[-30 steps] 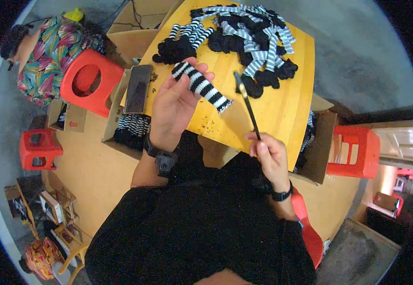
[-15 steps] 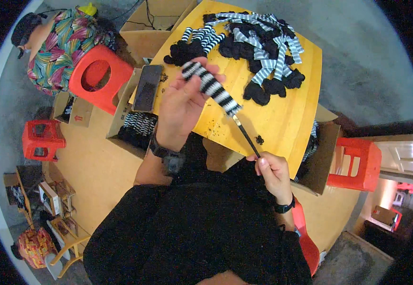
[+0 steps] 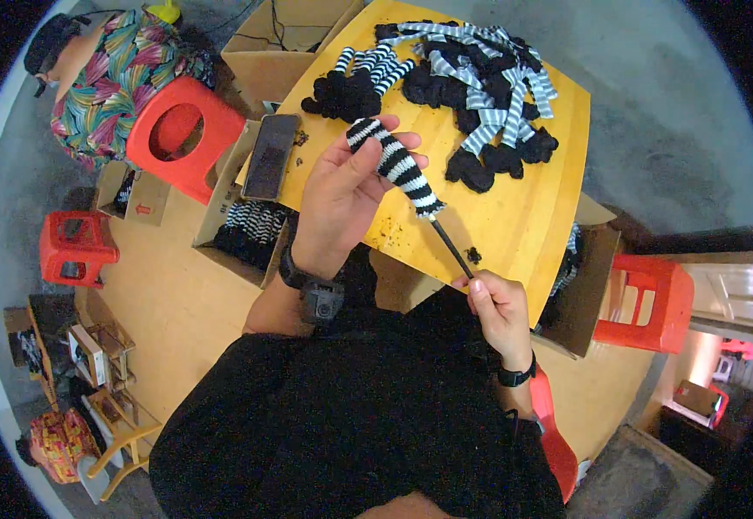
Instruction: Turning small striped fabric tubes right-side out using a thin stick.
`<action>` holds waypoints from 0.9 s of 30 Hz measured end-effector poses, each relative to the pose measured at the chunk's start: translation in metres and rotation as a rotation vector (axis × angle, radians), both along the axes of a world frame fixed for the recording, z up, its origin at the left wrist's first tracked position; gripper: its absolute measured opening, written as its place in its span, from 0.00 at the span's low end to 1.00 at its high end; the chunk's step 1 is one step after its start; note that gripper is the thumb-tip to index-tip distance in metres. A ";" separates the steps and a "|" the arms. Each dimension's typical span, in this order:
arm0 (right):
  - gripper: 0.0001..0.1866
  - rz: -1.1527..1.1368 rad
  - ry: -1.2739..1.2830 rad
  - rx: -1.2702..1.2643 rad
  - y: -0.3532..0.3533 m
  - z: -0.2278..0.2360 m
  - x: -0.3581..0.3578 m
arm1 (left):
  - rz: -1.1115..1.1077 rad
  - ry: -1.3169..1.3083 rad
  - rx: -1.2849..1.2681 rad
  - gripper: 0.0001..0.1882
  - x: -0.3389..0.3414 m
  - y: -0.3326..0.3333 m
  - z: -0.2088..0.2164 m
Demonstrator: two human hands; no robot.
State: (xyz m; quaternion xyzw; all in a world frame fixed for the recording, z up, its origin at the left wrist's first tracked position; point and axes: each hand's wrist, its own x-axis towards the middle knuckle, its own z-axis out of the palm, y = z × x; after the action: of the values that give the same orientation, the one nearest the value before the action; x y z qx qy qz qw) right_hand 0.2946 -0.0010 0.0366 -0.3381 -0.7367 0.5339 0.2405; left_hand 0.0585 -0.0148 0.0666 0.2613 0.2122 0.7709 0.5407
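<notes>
Over the near part of the yellow table, my left hand [image 3: 337,203] pinches a black-and-white striped knitted tube [image 3: 404,170] between thumb and fingers. A thin black rod [image 3: 452,246] runs into the tube's lower open end; its far tip is hidden inside. My right hand [image 3: 502,313], lower and to the right, is closed around the rod's other end. Beyond my left hand lies a bunch of narrow striped knitted pieces with black ends [image 3: 355,86]. To its right is a larger heap of grey-and-white striped knitted pieces [image 3: 493,78], also with black ends.
Dark scraps [image 3: 473,256] dot the yellow table [image 3: 523,221]. A phone [image 3: 271,156] lies on its left edge. Cardboard boxes [image 3: 233,251] with knitted pieces flank the table. Red stools [image 3: 177,134] stand around. A person in a patterned top [image 3: 125,91] is at upper left.
The rod has gone further into the knitted tube: the pale gold section that showed at the tube's mouth is now covered. My left hand and the tube have shifted slightly right.
</notes>
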 end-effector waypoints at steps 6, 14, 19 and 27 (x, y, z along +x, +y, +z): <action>0.17 -0.028 0.022 0.034 -0.001 -0.004 -0.007 | 0.046 0.213 -0.008 0.17 0.005 -0.001 -0.004; 0.16 -0.061 0.102 -0.025 0.000 -0.012 -0.009 | 0.054 0.244 -0.043 0.17 0.005 -0.001 -0.002; 0.16 -0.043 0.113 0.006 0.003 -0.011 -0.008 | 0.029 0.226 -0.055 0.16 0.010 -0.001 -0.003; 0.16 0.003 0.096 -0.031 0.003 -0.006 -0.004 | 0.014 0.231 0.019 0.15 0.001 -0.002 0.001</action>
State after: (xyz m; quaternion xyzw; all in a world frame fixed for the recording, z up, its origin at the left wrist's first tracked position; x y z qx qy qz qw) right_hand 0.2910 0.0015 0.0308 -0.3147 -0.7164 0.5614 0.2693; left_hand 0.0599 -0.0168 0.0678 0.3521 0.2675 0.7413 0.5049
